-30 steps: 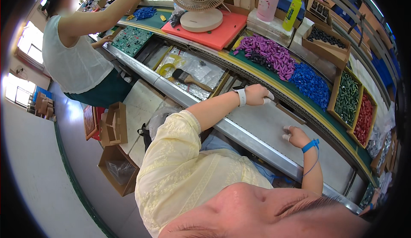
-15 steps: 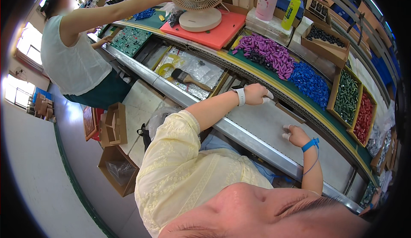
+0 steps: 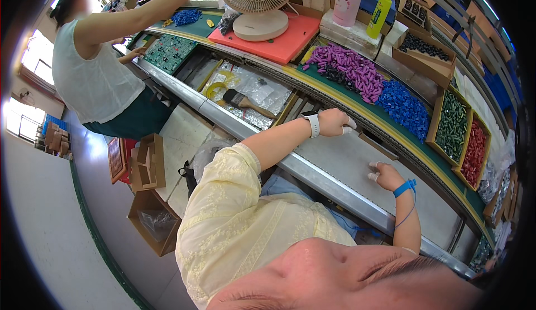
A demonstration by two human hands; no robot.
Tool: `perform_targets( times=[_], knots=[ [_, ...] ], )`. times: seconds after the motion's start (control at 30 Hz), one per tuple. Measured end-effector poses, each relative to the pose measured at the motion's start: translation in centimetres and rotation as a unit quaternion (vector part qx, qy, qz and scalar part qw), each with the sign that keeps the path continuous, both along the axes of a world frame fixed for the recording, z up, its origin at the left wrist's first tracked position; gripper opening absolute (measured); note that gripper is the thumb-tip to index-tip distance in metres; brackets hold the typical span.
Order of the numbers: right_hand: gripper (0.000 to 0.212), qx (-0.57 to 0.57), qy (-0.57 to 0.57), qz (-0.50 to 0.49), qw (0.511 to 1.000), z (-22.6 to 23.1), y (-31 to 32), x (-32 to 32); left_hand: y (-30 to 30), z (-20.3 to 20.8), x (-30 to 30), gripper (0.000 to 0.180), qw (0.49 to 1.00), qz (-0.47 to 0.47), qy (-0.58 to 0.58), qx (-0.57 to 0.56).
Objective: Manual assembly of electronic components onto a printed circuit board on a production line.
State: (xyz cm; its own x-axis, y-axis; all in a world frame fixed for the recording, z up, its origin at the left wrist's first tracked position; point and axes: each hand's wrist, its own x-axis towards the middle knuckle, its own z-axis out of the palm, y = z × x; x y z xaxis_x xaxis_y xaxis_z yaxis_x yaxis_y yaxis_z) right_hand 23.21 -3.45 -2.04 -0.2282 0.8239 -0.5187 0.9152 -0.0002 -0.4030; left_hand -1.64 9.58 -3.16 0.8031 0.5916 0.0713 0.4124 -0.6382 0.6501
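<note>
My left hand, with a white watch at the wrist and white finger covers, hovers over the pale grey conveyor bed. Its fingers are loosely bent, the covered tips a little apart, and nothing shows in them. Nearer the right side, my right hand hangs above the same bed, with a blue wrist strap and cord. Its thumb and finger, tipped in white covers, stand apart with nothing visible between them. Left of my left hand lies a wooden-handled brush on a tray lined with clear plastic.
Beyond the rail lie piles of purple parts and blue parts, then bins of green parts and red parts. A fan stands on a red foam board. A co-worker stands left by a green circuit panel.
The co-worker's raised arm has shifted slightly up and to the left at the fan. My own two hands have stayed in place.
</note>
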Motion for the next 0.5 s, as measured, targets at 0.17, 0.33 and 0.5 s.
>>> perform_targets(
  times=[0.17, 0.33, 0.5],
  knots=[
    [0.043, -0.001, 0.0, 0.001, 1.0, -0.32, -0.01, 0.19, -0.1, 0.32, 0.01, 0.028, 1.0, 0.001, 0.001, 0.0],
    [0.043, 0.001, 0.0, -0.005, 1.0, -0.23, -0.07, 0.16, -0.05, 0.06, 0.02, 0.027, 1.0, 0.001, 0.005, 0.006],
    [0.042, -0.003, 0.0, -0.007, 1.0, -0.08, -0.09, 0.12, -0.02, -0.29, 0.12, 0.027, 1.0, 0.001, -0.004, 0.006]
  ],
)
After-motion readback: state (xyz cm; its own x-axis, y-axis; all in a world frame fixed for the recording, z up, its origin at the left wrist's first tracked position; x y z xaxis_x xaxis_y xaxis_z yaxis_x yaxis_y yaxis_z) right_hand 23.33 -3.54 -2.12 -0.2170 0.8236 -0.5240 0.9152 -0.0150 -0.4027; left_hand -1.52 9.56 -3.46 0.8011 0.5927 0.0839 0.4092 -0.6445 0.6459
